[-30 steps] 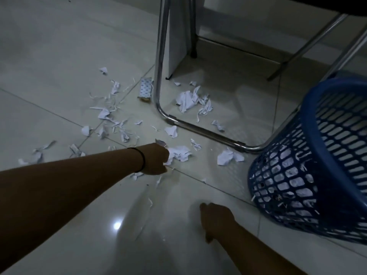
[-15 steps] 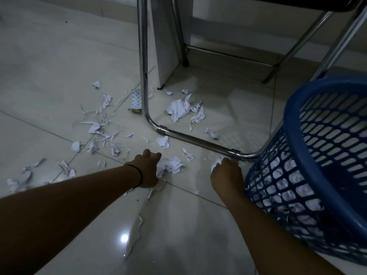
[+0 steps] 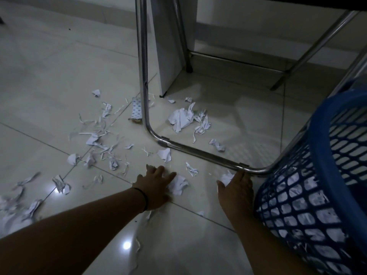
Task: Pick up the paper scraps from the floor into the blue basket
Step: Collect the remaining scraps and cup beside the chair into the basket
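At lower centre, the left hand (image 3: 156, 186) lies spread on the tiled floor (image 3: 49, 76), fingers touching a crumpled scrap (image 3: 178, 184). The right hand (image 3: 236, 187) curls around a white scrap (image 3: 226, 178) beside the blue basket (image 3: 321, 155) at right. More paper scraps (image 3: 99, 143) litter the centre-left.

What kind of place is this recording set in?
Probably an indoor room at home or in an office: glossy tiled floor, a chrome chair frame beside a white panel, a blue basket.
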The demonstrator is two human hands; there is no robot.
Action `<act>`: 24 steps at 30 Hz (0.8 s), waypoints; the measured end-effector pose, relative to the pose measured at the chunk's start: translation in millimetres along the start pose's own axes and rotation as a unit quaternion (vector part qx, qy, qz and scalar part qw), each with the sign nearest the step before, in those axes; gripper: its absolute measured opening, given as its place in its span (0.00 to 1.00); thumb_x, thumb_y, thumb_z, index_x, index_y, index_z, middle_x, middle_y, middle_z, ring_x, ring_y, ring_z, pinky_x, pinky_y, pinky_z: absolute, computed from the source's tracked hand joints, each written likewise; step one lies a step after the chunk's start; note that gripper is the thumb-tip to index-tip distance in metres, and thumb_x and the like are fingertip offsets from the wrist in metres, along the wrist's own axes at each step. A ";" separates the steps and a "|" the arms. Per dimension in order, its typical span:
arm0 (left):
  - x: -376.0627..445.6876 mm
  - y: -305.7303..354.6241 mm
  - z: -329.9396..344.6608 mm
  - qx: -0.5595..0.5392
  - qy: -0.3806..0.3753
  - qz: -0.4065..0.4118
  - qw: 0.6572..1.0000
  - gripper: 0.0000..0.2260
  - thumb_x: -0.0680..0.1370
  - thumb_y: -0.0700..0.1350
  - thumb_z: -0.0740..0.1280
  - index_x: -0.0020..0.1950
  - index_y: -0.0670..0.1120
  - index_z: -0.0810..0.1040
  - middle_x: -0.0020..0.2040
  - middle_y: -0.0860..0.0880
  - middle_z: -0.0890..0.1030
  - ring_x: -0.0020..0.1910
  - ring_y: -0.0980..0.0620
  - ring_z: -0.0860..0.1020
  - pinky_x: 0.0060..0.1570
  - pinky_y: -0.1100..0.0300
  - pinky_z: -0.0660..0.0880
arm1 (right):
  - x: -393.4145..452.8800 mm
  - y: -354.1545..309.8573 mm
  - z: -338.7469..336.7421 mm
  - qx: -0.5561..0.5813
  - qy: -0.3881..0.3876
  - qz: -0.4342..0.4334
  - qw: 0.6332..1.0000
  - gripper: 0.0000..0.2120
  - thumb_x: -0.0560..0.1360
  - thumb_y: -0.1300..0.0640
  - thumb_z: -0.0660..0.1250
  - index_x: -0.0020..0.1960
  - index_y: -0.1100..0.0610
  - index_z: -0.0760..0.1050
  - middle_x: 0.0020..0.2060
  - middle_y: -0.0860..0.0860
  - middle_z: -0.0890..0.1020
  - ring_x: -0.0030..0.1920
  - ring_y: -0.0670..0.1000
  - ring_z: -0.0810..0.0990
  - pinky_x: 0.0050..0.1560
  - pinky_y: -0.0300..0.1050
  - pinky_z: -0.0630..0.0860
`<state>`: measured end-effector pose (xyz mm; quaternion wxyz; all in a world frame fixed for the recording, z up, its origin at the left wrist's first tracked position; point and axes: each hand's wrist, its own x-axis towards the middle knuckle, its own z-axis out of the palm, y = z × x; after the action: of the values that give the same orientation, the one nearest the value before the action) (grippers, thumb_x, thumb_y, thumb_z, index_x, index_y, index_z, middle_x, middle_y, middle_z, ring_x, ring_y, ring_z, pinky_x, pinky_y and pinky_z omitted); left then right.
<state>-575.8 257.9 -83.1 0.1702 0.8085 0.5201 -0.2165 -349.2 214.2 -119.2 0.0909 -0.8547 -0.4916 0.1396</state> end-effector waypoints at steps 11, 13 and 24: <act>12.0 -5.2 -16.0 -0.208 0.148 -0.030 0.966 0.12 0.75 0.38 0.59 0.57 0.44 0.73 0.54 0.40 0.75 0.52 0.41 0.75 0.48 0.58 0.69 | -9.2 -15.6 4.5 0.019 -0.036 -0.081 0.996 0.15 0.76 0.64 0.59 0.62 0.55 0.69 0.59 0.54 0.72 0.56 0.52 0.75 0.55 0.41 0.72; 10.8 -13.7 -26.4 -0.254 0.196 -0.049 0.946 0.14 0.74 0.37 0.60 0.59 0.45 0.75 0.52 0.40 0.75 0.51 0.41 0.75 0.47 0.60 0.67 | -10.1 -24.0 2.9 0.066 -0.035 -0.106 0.992 0.17 0.77 0.65 0.59 0.64 0.56 0.69 0.60 0.54 0.72 0.58 0.52 0.74 0.57 0.40 0.71; -8.0 -69.7 -27.8 -0.322 0.223 -0.190 0.900 0.10 0.77 0.39 0.57 0.53 0.44 0.76 0.53 0.39 0.80 0.53 0.40 0.76 0.47 0.57 0.68 | 9.6 -81.7 11.7 0.040 -0.068 -0.193 0.978 0.20 0.76 0.46 0.62 0.60 0.59 0.71 0.57 0.60 0.74 0.57 0.60 0.75 0.55 0.48 0.72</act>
<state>-637.6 293.6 -58.7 0.2566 0.6225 0.7294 0.1210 -415.0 263.6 -107.7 0.1164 -0.7279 -0.6464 0.1969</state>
